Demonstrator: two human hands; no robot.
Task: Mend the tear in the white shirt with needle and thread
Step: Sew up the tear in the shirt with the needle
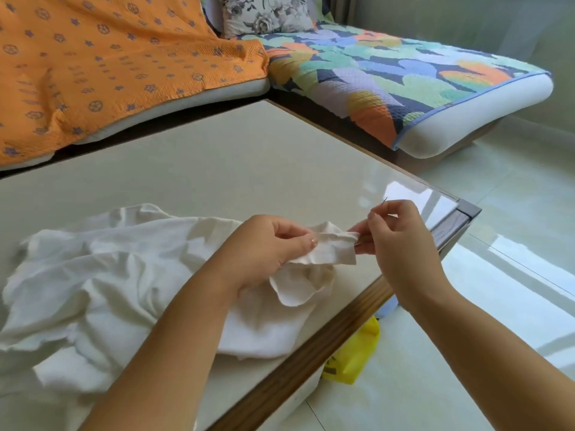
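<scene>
The white shirt [102,284] lies crumpled on the glossy table [217,163], spread from the left to the near right edge. My left hand [267,247] grips a folded edge of the shirt, lifted off the table, thumb on top of the cloth. Just to the right, my right hand [395,234] pinches a thin dark needle [385,200] whose tip pokes up above my fingertips. Its lower fingers touch the end of the held cloth. I cannot make out the thread or the tear.
The table's wooden edge [326,337] runs diagonally under my forearms. A yellow plastic bag [354,356] lies on the tiled floor below it. A sofa with an orange cover [102,63] and a multicoloured cover [389,73] wraps around the far sides.
</scene>
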